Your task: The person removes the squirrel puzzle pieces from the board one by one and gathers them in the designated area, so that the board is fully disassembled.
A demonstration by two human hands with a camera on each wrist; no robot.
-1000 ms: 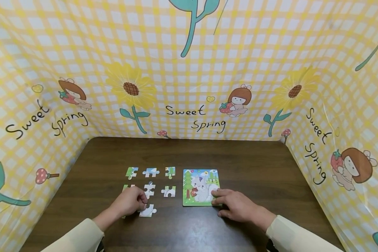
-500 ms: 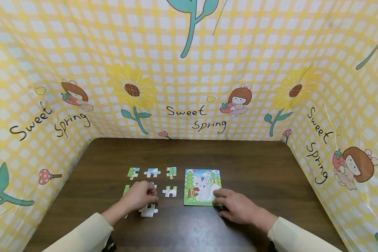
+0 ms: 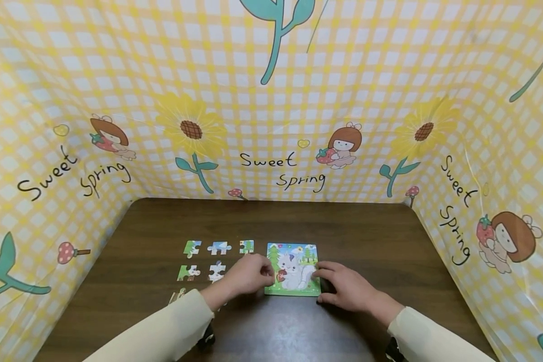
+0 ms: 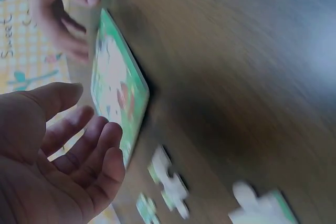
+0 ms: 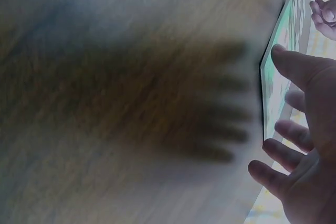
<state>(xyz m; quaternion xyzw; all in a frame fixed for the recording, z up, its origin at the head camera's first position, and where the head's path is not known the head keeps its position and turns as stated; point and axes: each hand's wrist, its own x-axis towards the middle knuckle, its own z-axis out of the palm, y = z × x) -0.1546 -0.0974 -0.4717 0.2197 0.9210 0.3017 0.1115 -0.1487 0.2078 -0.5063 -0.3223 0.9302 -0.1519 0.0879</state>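
Observation:
A square picture board (image 3: 294, 276) with a white squirrel on a green meadow lies flat on the table. Next to its left side is my left hand (image 3: 249, 274), fingers loosely bent; the left wrist view shows nothing between thumb and fingers (image 4: 84, 145). My right hand (image 3: 350, 289) is at the board's right edge, fingers spread and thumb near the lower right corner; whether it touches is hard to tell. Loose jigsaw pieces lie left of the board, among them a top-middle piece (image 3: 219, 248) and a green and white one (image 3: 188, 272). My left hand and sleeve hide others.
The brown wooden table (image 3: 366, 226) carries the board and several jigsaw pieces in rough rows. A yellow checked cloth (image 3: 271, 110) with flowers and printed words rises at the back and both sides. Several pieces also show beside the board (image 4: 168, 182) in the left wrist view.
My left hand has moved right, from over the jigsaw pieces to the board's left side, uncovering pieces at the left. The right hand has shifted slightly right, its fingers drawn back towards the board's edge.

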